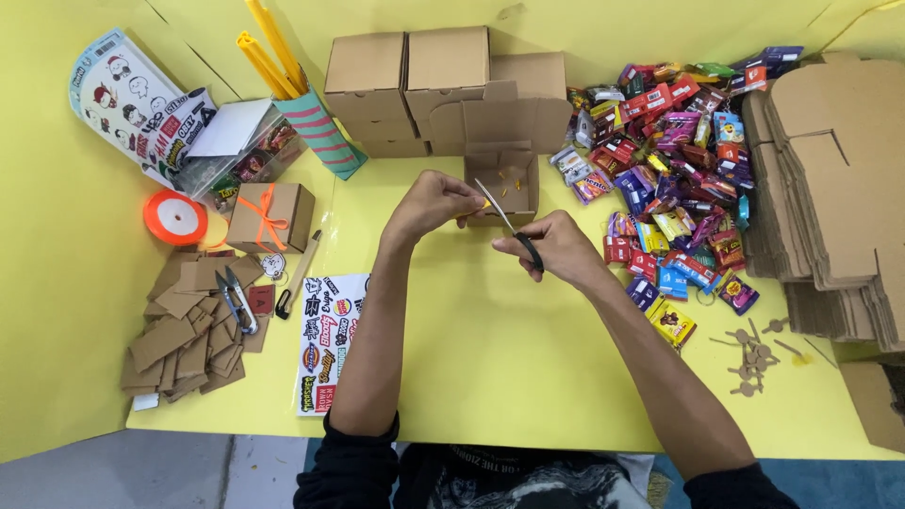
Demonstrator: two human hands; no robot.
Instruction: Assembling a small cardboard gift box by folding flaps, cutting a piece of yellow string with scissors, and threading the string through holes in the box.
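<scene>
Where the yellow worktop point(490, 330) starts at far left, a sticker sheet pack point(132, 99) leans by a clear box point(240, 151), with an orange ribbon spool point(175, 217) just below. Pile of brown card pieces point(184, 330) near the front edge, small snips point(236, 302) lying on it. Small closed box tied with orange ribbon point(271, 215) next to it, a second sticker sheet point(330, 341) flat below. Striped cup point(325, 132) holds yellow sticks point(273, 47). Stack of folded cardboard boxes point(424, 85) at the back.

Centre: left hand point(429, 203) has its fingers closed, pinching a small yellow bit point(486, 203). Right hand point(556, 247) is wrapped around black-handled scissors point(509, 226), blades pointing up-left to the yellow bit, over the worktop just in front of an open small box point(504, 184) with yellow scraps inside.

Right: heap of colourful candy packets point(674, 160), then flat cardboard blanks point(830, 179) stacked at the far edge, small card cut-outs point(754, 349) scattered in front.
</scene>
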